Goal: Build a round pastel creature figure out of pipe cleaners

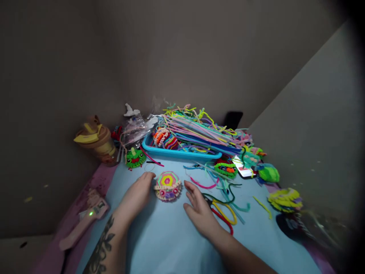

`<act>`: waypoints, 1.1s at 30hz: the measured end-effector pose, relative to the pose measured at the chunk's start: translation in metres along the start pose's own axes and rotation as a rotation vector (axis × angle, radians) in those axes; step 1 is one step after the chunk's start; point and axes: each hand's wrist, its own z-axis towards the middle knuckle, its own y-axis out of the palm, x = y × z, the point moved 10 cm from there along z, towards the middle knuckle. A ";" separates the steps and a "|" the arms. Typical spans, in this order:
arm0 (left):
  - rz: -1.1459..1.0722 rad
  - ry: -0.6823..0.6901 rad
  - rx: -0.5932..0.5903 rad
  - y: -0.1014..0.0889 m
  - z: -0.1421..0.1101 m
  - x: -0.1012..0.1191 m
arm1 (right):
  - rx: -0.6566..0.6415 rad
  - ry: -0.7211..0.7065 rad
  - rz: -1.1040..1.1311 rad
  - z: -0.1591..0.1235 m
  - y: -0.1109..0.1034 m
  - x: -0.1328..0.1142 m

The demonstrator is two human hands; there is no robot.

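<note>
A round pipe-cleaner creature (167, 186) with a pink, yellow and green ringed top, a cream ruffled band and pink eyes sits on the blue table cover (168, 236). To its left is my left hand (140, 193), fingers stretched forward and apart from it. On the other side my right hand (198, 208) holds nothing, its fingers spread toward the creature. Just beyond my right hand lie scissors (225, 213) with yellow and red handles. Loose pipe cleaners, one of them dark green (229, 199), lie around the scissors.
A blue tray (182, 154) heaped with pipe cleaners (199, 131) stands at the back. A lidded cup (99, 142) and a pink glue gun (85, 222) are on the left. Green creatures (135, 158) lie near the tray. A lit phone (243, 167) and yellow ruffled piece (285, 199) are right.
</note>
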 end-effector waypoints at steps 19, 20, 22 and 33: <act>-0.168 0.114 -0.043 0.014 0.010 0.013 | 0.051 -0.316 -0.913 0.088 -0.062 -0.144; -0.171 0.126 -0.019 0.012 0.010 0.013 | 0.100 -0.326 -0.955 0.104 -0.068 -0.147; -0.166 0.139 0.023 0.009 0.009 0.010 | 0.117 -0.352 -1.043 0.134 -0.067 -0.149; -0.093 0.104 0.102 0.006 0.007 -0.008 | -0.019 -0.211 -1.568 0.228 -0.020 -0.117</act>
